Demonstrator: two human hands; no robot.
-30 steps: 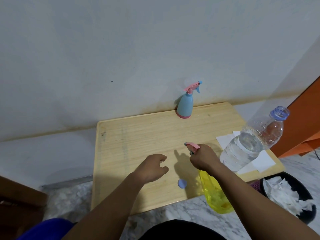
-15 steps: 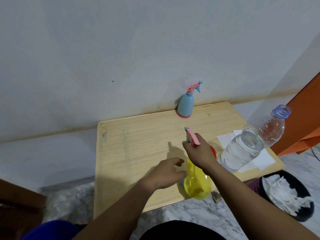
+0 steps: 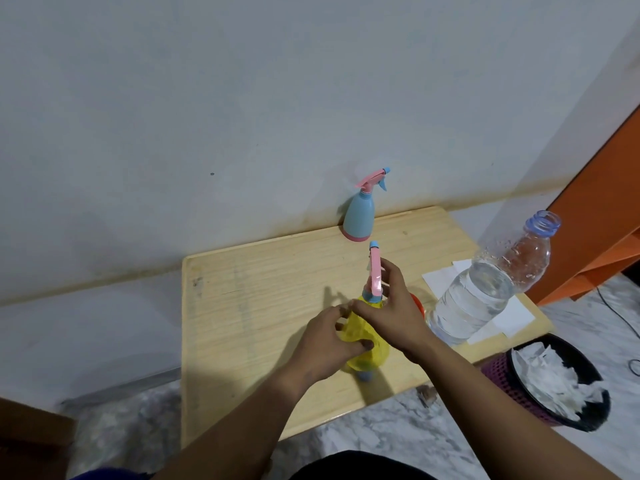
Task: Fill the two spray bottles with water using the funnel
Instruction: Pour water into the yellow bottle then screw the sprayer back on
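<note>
A yellow spray bottle (image 3: pixel 366 348) with a pink trigger head stands upright near the front middle of the wooden table (image 3: pixel 249 306). My left hand (image 3: pixel 323 344) grips its yellow body from the left. My right hand (image 3: pixel 391 306) holds the bottle's neck just below the pink head. A blue spray bottle (image 3: pixel 360 216) with a pink head stands at the table's back edge by the wall. An orange object (image 3: pixel 417 303), maybe the funnel, peeks out behind my right hand, mostly hidden. A small blue cap (image 3: pixel 365 375) shows just under the yellow bottle.
A large clear water bottle (image 3: pixel 485 289), uncapped and partly filled, stands at the table's right on white paper sheets (image 3: pixel 512 317). A dark bin (image 3: pixel 554 382) holding crumpled white paper sits on the floor at the right. An orange cabinet (image 3: pixel 602 216) lies beyond it.
My right hand has brought the yellow bottle up from below the table edge and stood it upright on the table. My left hand has moved right and taken hold of its body.
</note>
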